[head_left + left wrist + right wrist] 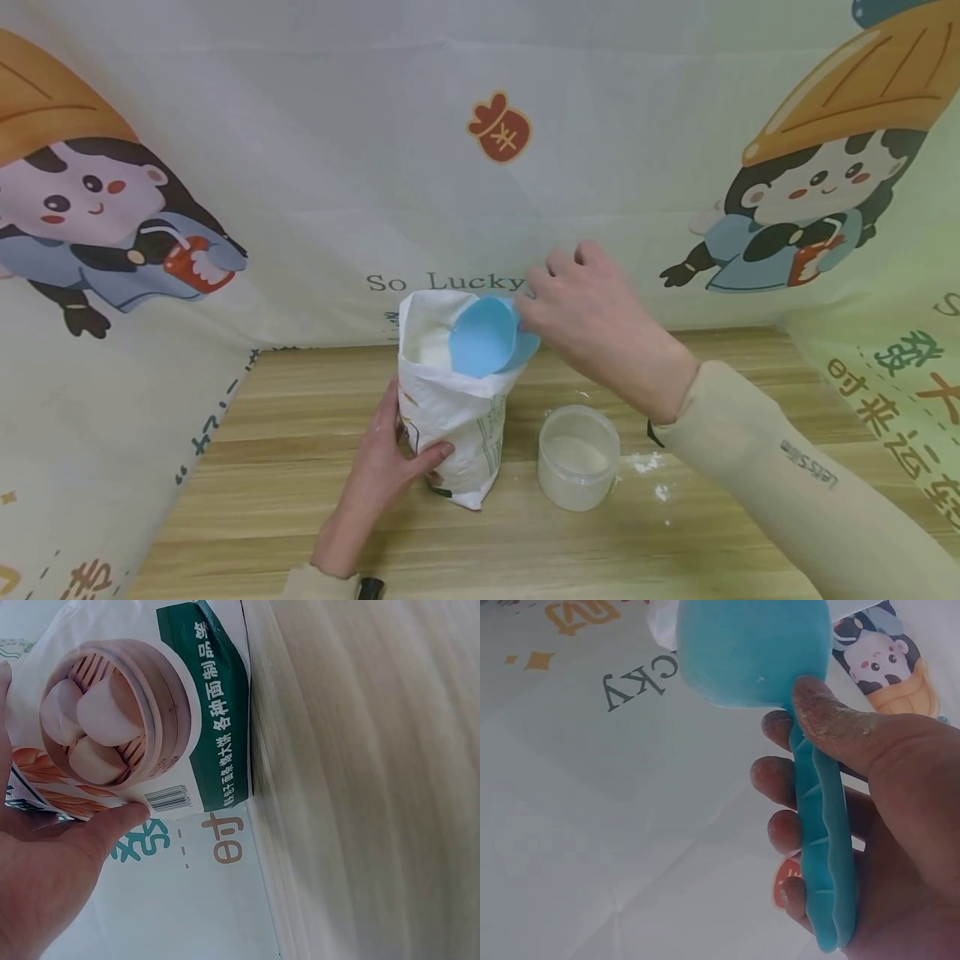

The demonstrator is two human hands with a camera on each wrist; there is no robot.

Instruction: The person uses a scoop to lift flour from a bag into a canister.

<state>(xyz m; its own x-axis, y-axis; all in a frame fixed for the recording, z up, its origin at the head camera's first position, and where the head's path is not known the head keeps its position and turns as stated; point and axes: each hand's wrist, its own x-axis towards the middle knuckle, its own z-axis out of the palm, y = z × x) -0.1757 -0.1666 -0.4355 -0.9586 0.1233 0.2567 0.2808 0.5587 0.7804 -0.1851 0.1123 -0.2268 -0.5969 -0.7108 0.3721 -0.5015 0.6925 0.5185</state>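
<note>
A white flour bag [468,429] stands upright with its top open and white flour [433,348] showing inside. My left hand [386,462] grips the bag's lower left side, thumb across the front; the left wrist view has the thumb beside a barcode and a picture of steamed buns. My right hand [592,317] holds a light blue scoop [482,337] at the bag's mouth. In the right wrist view, fingers curl round its ribbed handle [821,847], with white powder on the thumb. The bag's rim hides part of the scoop.
Right of the bag, a clear round tub [576,493] holds some white powder. Spilled powder [647,462] lies on the wooden tabletop [300,433] beside it. A printed cloth [337,167] hangs behind the table and along both sides.
</note>
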